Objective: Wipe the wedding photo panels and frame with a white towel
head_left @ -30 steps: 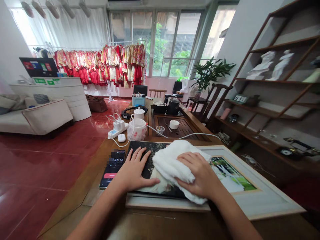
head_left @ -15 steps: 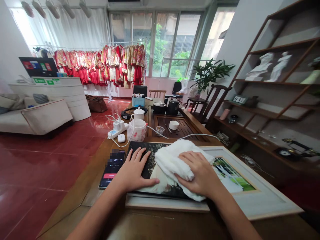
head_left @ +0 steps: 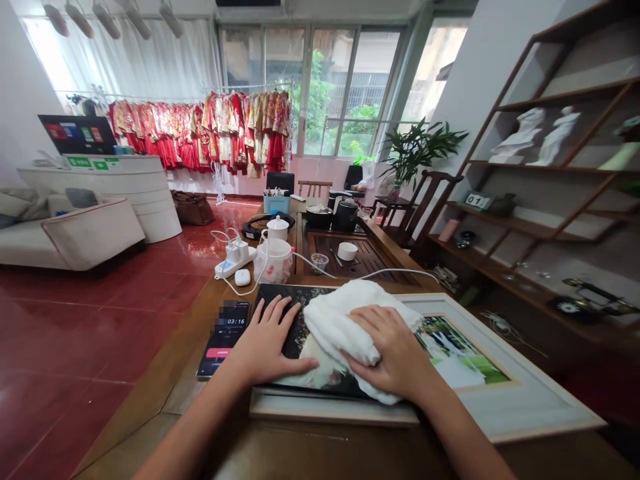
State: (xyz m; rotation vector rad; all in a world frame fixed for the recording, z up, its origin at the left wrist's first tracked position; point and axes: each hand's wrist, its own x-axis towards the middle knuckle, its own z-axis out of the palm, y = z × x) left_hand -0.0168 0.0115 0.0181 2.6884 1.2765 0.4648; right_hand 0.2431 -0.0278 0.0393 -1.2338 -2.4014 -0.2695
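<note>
My left hand (head_left: 273, 343) lies flat with fingers spread on the left side of a dark photo panel (head_left: 305, 300), which has a pale figure on it. With fingers curled, my right hand (head_left: 393, 350) grips a bunched white towel (head_left: 345, 317) that rests on the panel's right part and hides it. Beneath the panel is a larger white picture frame (head_left: 540, 400); its photo (head_left: 465, 350) of white clothing and greenery shows to the right of my right hand.
A phone (head_left: 225, 340) lies left of the panel. Behind are earbuds in a white case (head_left: 243, 277), a power strip (head_left: 235, 259), a pink-white pot (head_left: 273, 260), a small clear cup (head_left: 320, 262) and a white bowl (head_left: 347, 251) on a tea tray. A white cable (head_left: 400, 270) crosses behind the frame.
My right hand and the towel have shifted slightly to the left over the panel, uncovering more of the framed photo. My left hand stays in place.
</note>
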